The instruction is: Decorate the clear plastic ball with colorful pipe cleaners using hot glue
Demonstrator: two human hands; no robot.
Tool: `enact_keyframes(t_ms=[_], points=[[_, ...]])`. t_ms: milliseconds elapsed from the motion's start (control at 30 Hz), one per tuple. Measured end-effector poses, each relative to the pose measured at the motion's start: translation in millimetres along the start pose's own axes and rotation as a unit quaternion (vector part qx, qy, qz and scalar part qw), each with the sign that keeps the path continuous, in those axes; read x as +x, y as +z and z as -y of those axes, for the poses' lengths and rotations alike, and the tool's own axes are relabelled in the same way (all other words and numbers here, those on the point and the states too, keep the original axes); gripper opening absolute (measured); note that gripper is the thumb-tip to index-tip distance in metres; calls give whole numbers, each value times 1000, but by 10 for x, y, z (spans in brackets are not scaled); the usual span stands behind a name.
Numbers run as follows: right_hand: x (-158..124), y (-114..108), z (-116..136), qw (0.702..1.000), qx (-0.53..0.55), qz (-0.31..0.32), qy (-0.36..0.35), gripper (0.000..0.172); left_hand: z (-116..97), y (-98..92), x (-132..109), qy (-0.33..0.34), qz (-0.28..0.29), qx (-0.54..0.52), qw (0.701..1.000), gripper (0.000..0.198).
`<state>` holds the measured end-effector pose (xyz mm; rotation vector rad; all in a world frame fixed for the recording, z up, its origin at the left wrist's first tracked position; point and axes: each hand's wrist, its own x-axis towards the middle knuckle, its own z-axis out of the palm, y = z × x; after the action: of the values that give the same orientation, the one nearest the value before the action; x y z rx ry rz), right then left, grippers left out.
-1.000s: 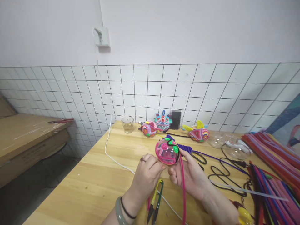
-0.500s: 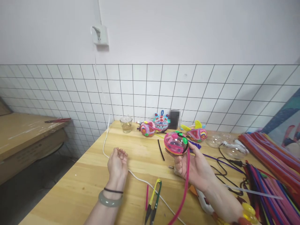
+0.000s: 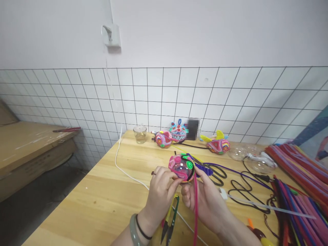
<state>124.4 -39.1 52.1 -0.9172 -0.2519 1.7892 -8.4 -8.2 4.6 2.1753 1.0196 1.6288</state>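
A clear plastic ball [image 3: 182, 166], partly covered with pink, green and black pipe cleaners, is held over the table. My right hand [image 3: 205, 198] grips it from below and the right, thumb on its right side. From that side a long pink pipe cleaner [image 3: 196, 208] hangs down past my right palm. My left hand [image 3: 162, 188] presses thumb and fingers together on the pink strip along the ball's lower left edge. Below my hands lie thread snips [image 3: 172, 217] with yellow and green handles.
Finished pipe-cleaner ornaments [image 3: 164, 139] and a glass cup [image 3: 140, 134] stand along the tiled wall. Clear plastic shells [image 3: 238, 152] lie to the right, near bundles of pipe cleaners [image 3: 294, 205]. Black cable [image 3: 238, 191] and a white cord [image 3: 128, 176] cross the table.
My left hand has moved right from open space to the ball and closed on its edge. My right hand has brought the ball slightly left and down.
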Motion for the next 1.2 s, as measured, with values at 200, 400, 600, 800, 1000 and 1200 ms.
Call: enact_keyframes(t_ms=[200,400,600,800,1000,1200], points=[[-2,20,41,1000,-3,-5,-5,42,-19,-1,64,-146,-32,-150,977,14],[17,-73,132,999,21,29,-5,44,320,-216,281,-336,-289,-291,848,20],[41,-112,203,997,46,63,-8,45,714,-442,347,-410,-394,-404,717,29],[49,-127,215,994,55,89,0,42,577,-331,360,-403,-289,-418,761,31],[54,-100,168,995,45,88,3,33,213,-138,181,-200,-72,-223,951,18],[62,-65,27,998,-15,55,10,35,81,-126,77,-7,21,16,1000,18]])
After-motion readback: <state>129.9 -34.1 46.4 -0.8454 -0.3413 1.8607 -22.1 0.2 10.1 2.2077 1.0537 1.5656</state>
